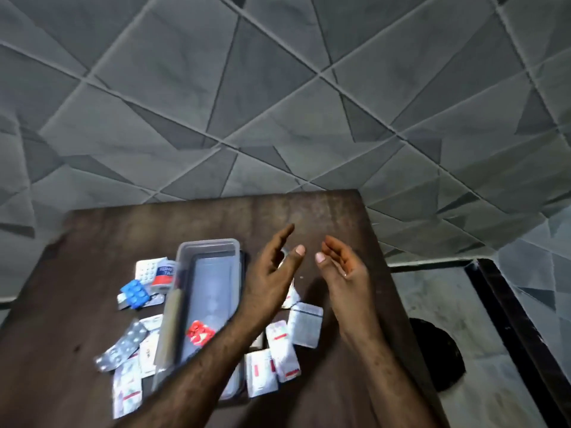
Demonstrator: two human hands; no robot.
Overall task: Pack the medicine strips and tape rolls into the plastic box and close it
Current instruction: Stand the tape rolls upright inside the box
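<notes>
Grey wall panels with a raised geometric pattern stand behind a dark brown wooden worktop (pixel 324 211), and all the things for the task lie on its near half. Nearest to the camera, white medicine strips with red marks (pixel 262 372) lie loose beside the left forearm, and silver foil blister strips (pixel 122 344) are spread at the left. Between them stands the clear rectangular plastic box (pixel 210 291), open, with one red blister strip (pixel 199 332) inside; what may be its lid lies under it, but I cannot tell this for sure. A little further, just left of the box, there are a blue blister strip (pixel 134 293) and a white roll of adhesive tape with a blue and red label (pixel 162 274). Beyond the box, the left hand (pixel 272 273) and the right hand (pixel 343 270) are raised above the worktop, palms turned to each other, fingers spread and holding nothing. Almost everything is not yet packed. I think the risk is that a forearm crossing the box pushes it or sweeps strips off the edge, because they lie so close around it.
</notes>
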